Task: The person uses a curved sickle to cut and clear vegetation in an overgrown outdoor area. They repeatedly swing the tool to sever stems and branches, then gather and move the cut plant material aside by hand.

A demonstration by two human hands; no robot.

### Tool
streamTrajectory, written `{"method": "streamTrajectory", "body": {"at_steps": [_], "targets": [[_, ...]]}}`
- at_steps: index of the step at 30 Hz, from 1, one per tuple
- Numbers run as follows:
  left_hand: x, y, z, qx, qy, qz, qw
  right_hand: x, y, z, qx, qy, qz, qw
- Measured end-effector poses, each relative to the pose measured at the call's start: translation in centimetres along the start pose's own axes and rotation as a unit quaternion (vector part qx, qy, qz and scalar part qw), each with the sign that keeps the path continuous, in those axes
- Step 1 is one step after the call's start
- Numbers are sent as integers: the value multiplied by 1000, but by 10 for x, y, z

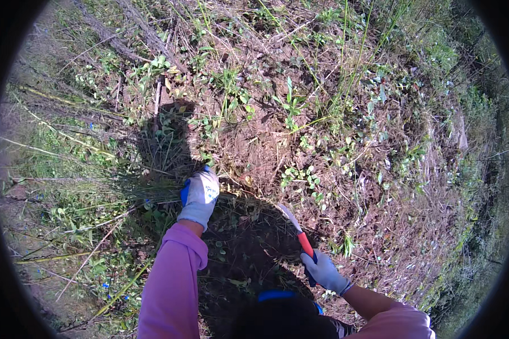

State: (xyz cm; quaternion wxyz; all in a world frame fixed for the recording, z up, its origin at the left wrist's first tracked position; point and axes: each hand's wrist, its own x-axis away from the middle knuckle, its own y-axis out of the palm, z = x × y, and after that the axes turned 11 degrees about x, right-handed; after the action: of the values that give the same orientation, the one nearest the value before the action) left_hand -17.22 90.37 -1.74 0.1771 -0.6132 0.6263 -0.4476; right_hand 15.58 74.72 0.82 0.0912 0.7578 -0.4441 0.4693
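Note:
My left hand (201, 195), in a white and blue work glove, is closed around a bunch of long green grass stalks (148, 188) that spread out to the left. To its right, my right hand (322, 269), also gloved, grips the red handle of a sickle (305, 243). The curved metal blade (289, 217) points up and left, and its tip lies close to the ground, apart from the grass bunch. Where the stalks end inside my left glove is hidden.
Low leafy weeds (299, 176) and dry litter cover the brown soil. Tall thin green stems (348, 72) rise at the upper right. Thick woody stems (148, 36) slant at the upper left. Several long stalks (123, 292) cross the lower left.

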Motion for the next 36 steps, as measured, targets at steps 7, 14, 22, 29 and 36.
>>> {"method": "streamTrajectory", "body": {"at_steps": [7, 14, 22, 29, 36], "targets": [[7, -2, -23, 104, -67, -57, 991, -88, -25, -111, -12, -96, 6, 995], [44, 5, 0, 107, 8, -69, 992, -17, 21, -25, 109, -58, -55, 991], [84, 3, -61, 65, -90, -102, 989, -25, -14, -58, -24, -50, 18, 998], [71, -14, -66, 106, -119, -130, 979, -206, -15, -244, 174, -349, 226, 893], [138, 55, -80, 123, -142, -244, 951, -55, 12, -73, 152, -107, -75, 980]]}}
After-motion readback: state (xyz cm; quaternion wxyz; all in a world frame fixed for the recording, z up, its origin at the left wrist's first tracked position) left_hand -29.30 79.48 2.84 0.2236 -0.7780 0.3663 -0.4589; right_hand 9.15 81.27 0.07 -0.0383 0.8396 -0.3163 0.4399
